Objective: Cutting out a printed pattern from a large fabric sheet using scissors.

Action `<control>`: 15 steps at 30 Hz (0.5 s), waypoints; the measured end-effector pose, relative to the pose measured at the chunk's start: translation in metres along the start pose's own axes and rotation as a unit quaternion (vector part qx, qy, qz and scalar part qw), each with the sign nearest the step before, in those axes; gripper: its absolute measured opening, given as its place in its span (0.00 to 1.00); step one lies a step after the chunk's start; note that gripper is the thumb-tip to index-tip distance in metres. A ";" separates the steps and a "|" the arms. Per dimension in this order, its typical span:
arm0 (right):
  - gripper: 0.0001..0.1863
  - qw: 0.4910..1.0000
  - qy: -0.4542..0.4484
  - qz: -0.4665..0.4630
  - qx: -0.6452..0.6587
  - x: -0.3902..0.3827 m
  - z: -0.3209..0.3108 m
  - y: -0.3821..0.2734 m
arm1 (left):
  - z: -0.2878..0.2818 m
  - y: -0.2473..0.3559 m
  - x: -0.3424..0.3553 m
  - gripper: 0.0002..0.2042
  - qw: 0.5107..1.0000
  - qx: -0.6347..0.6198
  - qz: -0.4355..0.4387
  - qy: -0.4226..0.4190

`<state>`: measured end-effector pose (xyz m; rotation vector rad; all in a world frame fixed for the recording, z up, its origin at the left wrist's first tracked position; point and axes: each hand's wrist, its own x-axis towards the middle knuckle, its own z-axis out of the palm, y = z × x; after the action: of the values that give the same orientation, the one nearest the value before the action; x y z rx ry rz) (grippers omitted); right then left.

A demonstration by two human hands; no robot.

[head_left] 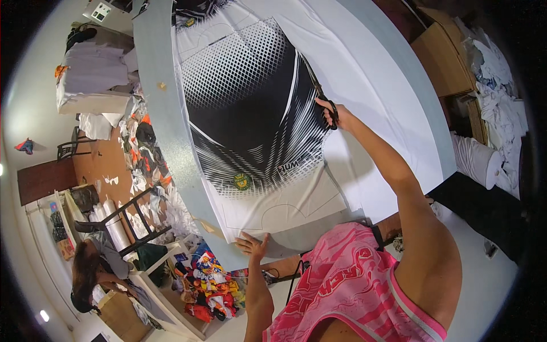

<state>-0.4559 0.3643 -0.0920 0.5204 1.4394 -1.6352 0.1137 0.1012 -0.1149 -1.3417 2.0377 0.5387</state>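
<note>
A length of white fabric (364, 108) lies over the table, printed with a black and white jersey panel (239, 114) that has a mesh pattern and a round yellow-green crest. My right hand (335, 114) grips black-handled scissors (320, 91) at the panel's right edge, their blades pointing away from me along that edge. Below the scissors the fabric is parted beside the print. My left hand (252, 245) rests with spread fingers at the fabric's near left corner, partly on the table, holding nothing.
The grey-blue table (159, 114) shows along both sides of the fabric. To the left, fabric scraps (142, 142) litter the floor, and a colourful cloth pile (213, 285) lies nearer. Another person (97, 273) bends at the lower left. Cardboard boxes (444, 57) and a white fabric roll (478, 161) stand right.
</note>
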 end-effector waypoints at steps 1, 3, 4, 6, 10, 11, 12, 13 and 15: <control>0.29 1.000 0.007 -0.003 -0.014 0.000 0.000 0.000 | 0.001 -0.001 0.000 0.66 1.000 0.001 0.001 0.000; 0.29 0.999 0.021 -0.011 -0.043 0.001 0.000 -0.001 | 0.002 -0.002 0.001 0.66 1.000 0.002 0.002 0.000; 0.29 0.999 0.020 -0.008 -0.041 0.001 -0.001 -0.002 | 0.003 -0.003 0.002 0.66 1.000 0.004 0.000 -0.001; 0.29 1.000 0.001 -0.008 -0.021 0.003 0.000 -0.007 | 0.006 -0.005 0.004 0.66 1.000 0.005 -0.010 0.005; 0.30 0.999 -0.040 -0.010 0.006 0.012 0.003 -0.027 | 0.011 -0.009 0.006 0.66 1.000 -0.015 0.000 0.017; 0.30 0.998 -0.066 -0.021 0.015 0.016 0.004 -0.034 | 0.011 -0.009 0.006 0.66 1.000 -0.011 0.013 0.024; 0.30 0.998 -0.057 -0.013 0.017 0.020 0.006 -0.039 | 0.011 -0.010 0.006 0.66 1.000 -0.011 0.011 0.022; 0.30 0.998 -0.062 -0.012 0.014 0.023 0.008 -0.043 | 0.011 -0.010 0.005 0.66 1.000 -0.012 0.009 0.020; 0.30 0.997 -0.072 -0.014 0.005 0.029 0.010 -0.048 | 0.010 -0.009 0.004 0.66 1.000 -0.013 0.008 0.018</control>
<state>-0.5081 0.3425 -0.0843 0.3825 1.3379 -1.6677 0.1232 0.1010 -0.1247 -1.3602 2.0785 0.5536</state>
